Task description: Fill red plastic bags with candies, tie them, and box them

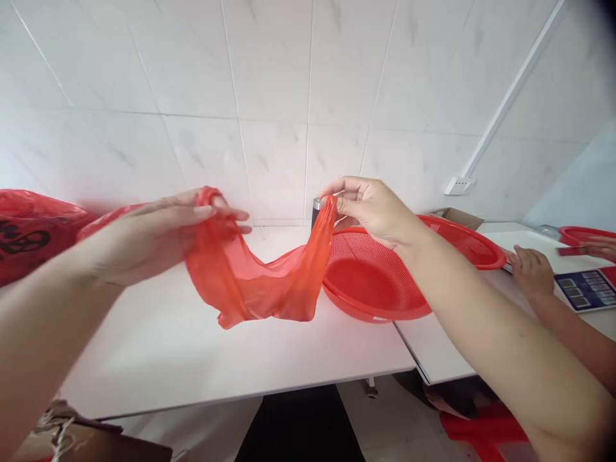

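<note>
A thin red plastic bag hangs between my two hands above the white table, its middle sagging in a curve. One handle of it is looped around my left hand, with the thumb over the plastic and the fingers showing through and past it. My right hand pinches the gathered opposite handle between thumb and fingers. Behind the right hand and forearm sits a red perforated basket, partly covered by them. A dark cylinder with a silver top stands just behind the right fingertips.
Filled red bags lie at the left on the white table. Further right are a second red basket, a cardboard box, a scale with a blue panel, and a co-worker's hand. The tiled wall rises behind.
</note>
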Tool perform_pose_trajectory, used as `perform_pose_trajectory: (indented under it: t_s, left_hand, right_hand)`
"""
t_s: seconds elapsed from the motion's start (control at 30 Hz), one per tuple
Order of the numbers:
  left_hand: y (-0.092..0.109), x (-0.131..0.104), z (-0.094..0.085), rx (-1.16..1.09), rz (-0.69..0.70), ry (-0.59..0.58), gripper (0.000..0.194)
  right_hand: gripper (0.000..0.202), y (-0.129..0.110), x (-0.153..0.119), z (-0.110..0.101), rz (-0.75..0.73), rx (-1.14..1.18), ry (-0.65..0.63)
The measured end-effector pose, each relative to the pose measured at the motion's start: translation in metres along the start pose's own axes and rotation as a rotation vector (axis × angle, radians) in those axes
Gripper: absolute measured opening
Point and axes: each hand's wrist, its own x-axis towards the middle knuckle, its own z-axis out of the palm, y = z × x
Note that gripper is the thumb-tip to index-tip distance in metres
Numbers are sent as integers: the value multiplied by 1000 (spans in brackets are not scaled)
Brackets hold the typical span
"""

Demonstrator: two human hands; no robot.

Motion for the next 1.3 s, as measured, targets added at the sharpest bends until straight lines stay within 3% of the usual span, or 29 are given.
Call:
perform_pose_trajectory:
  t_s: [0.1,0.2,0.33,0.47,0.63,0.73,0.8,0.9,0.97,1.03,1.07,1.13,1.2,1.3]
  left_hand:
    - [-4,8,16,-22,-123,-232,44]
    - [-15,17,31,136,-222,-308,59]
    - [-33,22,52,341,-190,-432,51]
    - [-44,16,58,290,-266,-643,36]
    - [-53,11,49,83,-411,-616,48]
    - [-59,10,43,-17,-433,-534,50]
    - [-64,8,38,-63,-425,-485,49]
    - [-67,3,33,-28,-334,-485,40]
    - [-66,-2,33,110,-258,-528,30]
    - [-66,-7,37,314,-175,-531,17]
    - [-66,-9,40,425,-123,-508,14]
    - [-70,-12,47,645,14,-424,27]
    - [-79,-13,54,835,188,-328,36]
    - [-97,-15,57,1047,462,-197,33]
  right_hand:
    - [17,-2,12,16,35,73,-76]
    - [9,-7,23,41,71,78,-224]
    - [8,-7,34,74,36,39,-400]
    - [7,9,36,85,58,140,-347]
    - [21,37,21,76,132,174,-320]
    - [29,47,-1,73,158,204,-345]
    - [26,47,-22,76,134,196,-296]
    - [20,38,-52,84,87,92,-304]
    - [16,32,-64,88,56,-23,-343]
    - [12,33,-65,90,5,-104,-279]
    - [13,36,-61,91,-14,-109,-218]
    - [20,49,-51,94,9,-53,-134]
    - [26,64,-43,100,96,21,-117]
    - [27,81,-41,112,203,136,-155]
